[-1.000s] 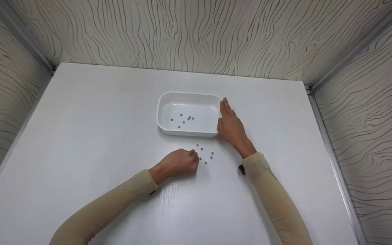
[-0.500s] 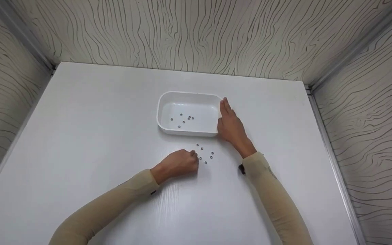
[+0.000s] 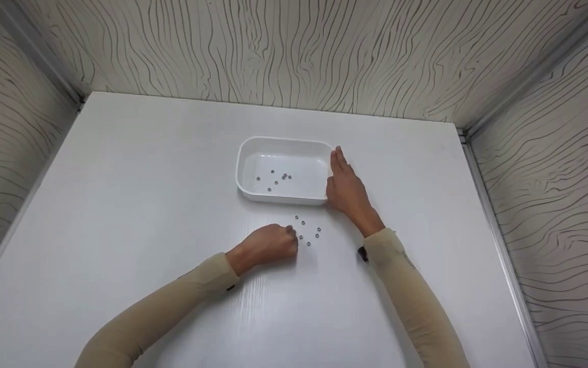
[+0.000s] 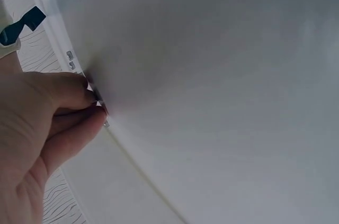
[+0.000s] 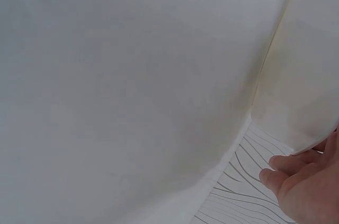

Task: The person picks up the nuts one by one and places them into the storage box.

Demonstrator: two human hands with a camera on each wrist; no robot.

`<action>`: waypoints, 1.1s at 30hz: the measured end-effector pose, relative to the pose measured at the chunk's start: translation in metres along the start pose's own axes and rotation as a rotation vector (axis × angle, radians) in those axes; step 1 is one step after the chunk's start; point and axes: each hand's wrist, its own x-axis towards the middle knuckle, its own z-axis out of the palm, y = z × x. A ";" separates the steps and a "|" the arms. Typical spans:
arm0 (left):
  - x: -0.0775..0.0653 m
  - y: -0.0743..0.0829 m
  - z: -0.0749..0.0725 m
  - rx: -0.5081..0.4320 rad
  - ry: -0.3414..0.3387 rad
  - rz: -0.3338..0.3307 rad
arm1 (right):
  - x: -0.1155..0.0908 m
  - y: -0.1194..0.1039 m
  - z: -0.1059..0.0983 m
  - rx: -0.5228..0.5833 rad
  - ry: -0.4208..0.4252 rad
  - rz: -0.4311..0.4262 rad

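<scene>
hands: left (image 3: pixel 265 244) pinching metal piece (image 4: pixel 98 100), right (image 3: pixel 349 191) against tray (image 3: pixel 283 200) | right sleeve print (image 3: pixel 409 260): illegible

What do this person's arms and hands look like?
Long beige fabric sleeves cover both arms to the wrists. A small black piece shows at each wrist; a faint dark marking on the right sleeve is too small to read. The left hand and right hand are bare.

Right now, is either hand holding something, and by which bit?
The right hand rests against the white box at its right end; whether the left hand pinches anything, I can't tell.
</scene>
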 end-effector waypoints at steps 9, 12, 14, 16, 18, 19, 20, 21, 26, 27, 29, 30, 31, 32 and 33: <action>-0.001 -0.007 -0.006 -0.001 0.059 -0.017 | -0.001 0.000 0.000 0.014 -0.009 0.003; -0.001 -0.011 -0.009 0.004 0.086 -0.029 | -0.001 0.000 -0.001 0.019 -0.005 0.000; -0.001 -0.013 -0.012 0.010 0.095 -0.038 | -0.002 0.000 -0.001 0.028 0.001 0.000; -0.001 -0.016 -0.015 0.019 0.100 -0.047 | -0.002 0.000 -0.001 0.035 0.007 -0.002; 0.000 -0.019 -0.018 0.019 0.100 -0.057 | -0.002 0.000 -0.001 0.041 0.011 -0.002; 0.001 -0.020 -0.019 0.017 0.097 -0.062 | -0.002 0.000 -0.001 0.041 0.013 -0.001; 0.001 -0.021 -0.020 0.011 0.095 -0.064 | -0.002 0.001 -0.001 0.040 0.012 -0.001; 0.001 -0.022 -0.021 0.007 0.090 -0.067 | -0.002 0.001 0.000 0.038 0.011 -0.002; 0.002 -0.028 -0.024 -0.040 0.057 -0.079 | -0.001 0.001 0.000 0.026 0.014 -0.006; 0.001 -0.029 -0.025 -0.053 0.056 -0.084 | -0.001 0.001 -0.001 0.024 0.014 -0.006; 0.001 -0.031 -0.026 -0.080 0.064 -0.095 | -0.001 0.001 -0.001 0.018 0.011 -0.006; 0.001 -0.032 -0.027 -0.095 0.066 -0.100 | -0.001 0.001 -0.001 0.017 0.010 -0.006; 0.001 -0.033 -0.028 -0.110 0.068 -0.104 | -0.001 0.000 -0.001 0.015 0.009 -0.006; 0.001 -0.034 -0.029 -0.125 0.071 -0.106 | -0.001 0.000 -0.001 0.014 0.008 -0.005; 0.001 -0.035 -0.030 -0.136 0.078 -0.108 | -0.001 0.000 -0.001 0.012 0.006 -0.004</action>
